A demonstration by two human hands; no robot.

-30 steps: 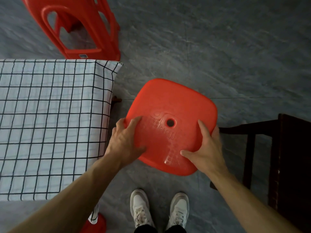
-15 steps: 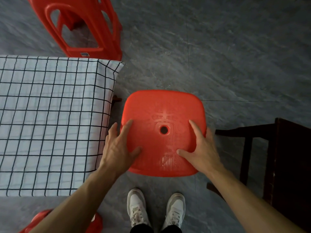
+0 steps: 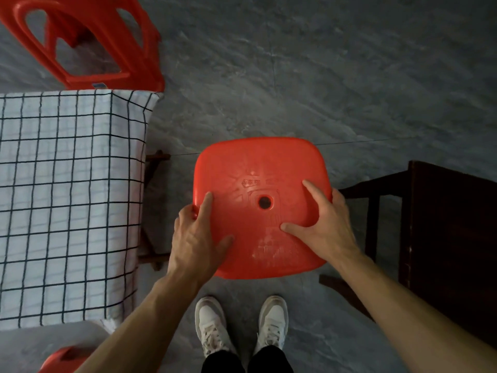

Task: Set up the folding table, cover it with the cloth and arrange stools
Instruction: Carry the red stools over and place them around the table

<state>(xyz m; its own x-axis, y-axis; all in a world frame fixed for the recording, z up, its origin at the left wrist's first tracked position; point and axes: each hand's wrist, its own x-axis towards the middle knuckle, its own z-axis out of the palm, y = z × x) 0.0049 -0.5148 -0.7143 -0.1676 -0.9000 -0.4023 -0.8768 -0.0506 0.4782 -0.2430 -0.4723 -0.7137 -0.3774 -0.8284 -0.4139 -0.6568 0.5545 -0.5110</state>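
Observation:
A red plastic stool stands in front of me, its square seat with a centre hole seen from above. My left hand grips the seat's left edge, thumb and forefinger lying on top. On the opposite edge my right hand holds on the same way. The folding table at the left is covered with a white black-checked cloth, and a dark table leg shows beside the stool. A gap of floor separates the stool from the table's right edge.
A second red stool stands beyond the table's far corner. Part of a third red stool shows at the bottom left. Dark wooden furniture stands close on the right. My white shoes are just behind the stool on grey floor.
The stool's seat went from tilted to level and shifted slightly right, away from the table. Both hands stayed on its edges.

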